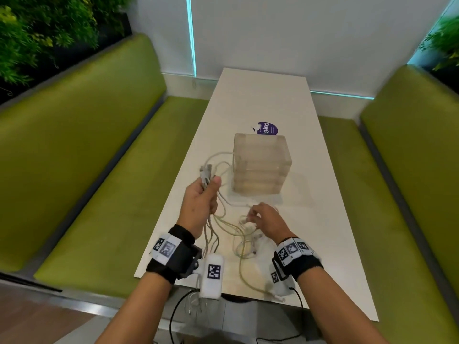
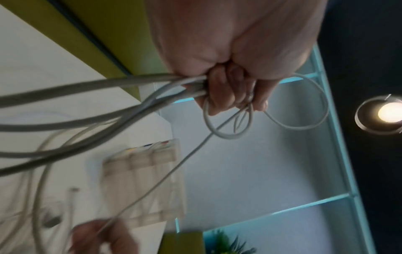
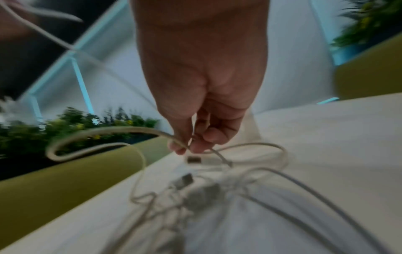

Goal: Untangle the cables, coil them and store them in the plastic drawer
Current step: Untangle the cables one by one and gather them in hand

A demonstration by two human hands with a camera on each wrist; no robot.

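Several white cables [image 1: 231,227] lie tangled on the white table [image 1: 310,199], with strands hanging over its near edge. My left hand [image 1: 203,199] is raised over the table's left edge and grips a bundle of cables [image 2: 152,89], plug ends sticking up past the thumb. My right hand [image 1: 263,217] hovers low over the tangle and pinches one thin cable [image 3: 202,147] between thumb and fingertips. A clear plastic drawer unit [image 1: 260,165] stands just beyond both hands; its drawers look closed.
A purple round sticker [image 1: 267,128] lies on the table behind the drawer unit. Green bench seats [image 1: 111,170] flank the table on both sides. A white wall with lit teal strips [image 1: 191,36] closes the far end. Plants [image 1: 37,33] line the upper left.
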